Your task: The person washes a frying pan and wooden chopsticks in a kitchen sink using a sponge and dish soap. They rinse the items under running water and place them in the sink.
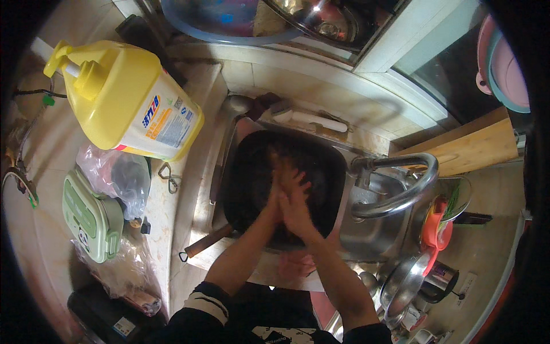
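My left hand [276, 195] and my right hand [294, 204] lie against each other over a black rounded-square pan or basin [253, 215] in the sink area. The right hand's fingers are spread apart. Motion blur and the right hand partly hide the left hand's fingers. I see nothing held between them, though the palms are hidden. A wooden handle [209, 243] juts out from the dark vessel's lower left corner. The curved chrome faucet [425, 185] is to the right of my hands, over a small steel sink basin [374, 236].
At left stand a yellow pump jug [107, 99] of detergent, a plastic bag [129, 180] and a green lunch box [92, 215]. A white-handled brush [318, 120] lies behind the vessel. At right are a red strainer or ladle [437, 232], a metal bowl [399, 284] and a wooden board [468, 144].
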### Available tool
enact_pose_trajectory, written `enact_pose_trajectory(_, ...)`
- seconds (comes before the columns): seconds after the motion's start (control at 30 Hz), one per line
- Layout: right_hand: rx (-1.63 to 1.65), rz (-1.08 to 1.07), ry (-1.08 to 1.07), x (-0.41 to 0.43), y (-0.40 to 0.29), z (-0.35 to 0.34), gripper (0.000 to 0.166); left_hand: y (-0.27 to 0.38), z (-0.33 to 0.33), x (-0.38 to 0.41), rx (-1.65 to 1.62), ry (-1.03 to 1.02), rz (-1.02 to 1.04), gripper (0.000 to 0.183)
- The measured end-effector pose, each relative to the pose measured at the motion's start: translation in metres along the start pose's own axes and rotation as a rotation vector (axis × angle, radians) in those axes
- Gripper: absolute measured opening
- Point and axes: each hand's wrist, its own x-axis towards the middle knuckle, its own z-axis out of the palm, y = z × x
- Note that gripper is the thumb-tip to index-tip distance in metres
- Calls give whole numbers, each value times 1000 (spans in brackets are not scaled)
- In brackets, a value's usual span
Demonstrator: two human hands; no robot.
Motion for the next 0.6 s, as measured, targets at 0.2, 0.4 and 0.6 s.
enact_pose_trajectory(0.2,-415,-7,179,12,13,34,61,-9,9,-10,99,-88,179,63)
enact_pose_trajectory(0.4,434,199,69,47,-10,11,58,-23,-4,-15,-14,-128,170,59)
enact_pose_trajectory(0.6,-2,126,239,13,-5,42,53,-2,-17,-15,-634,-139,-87,63)
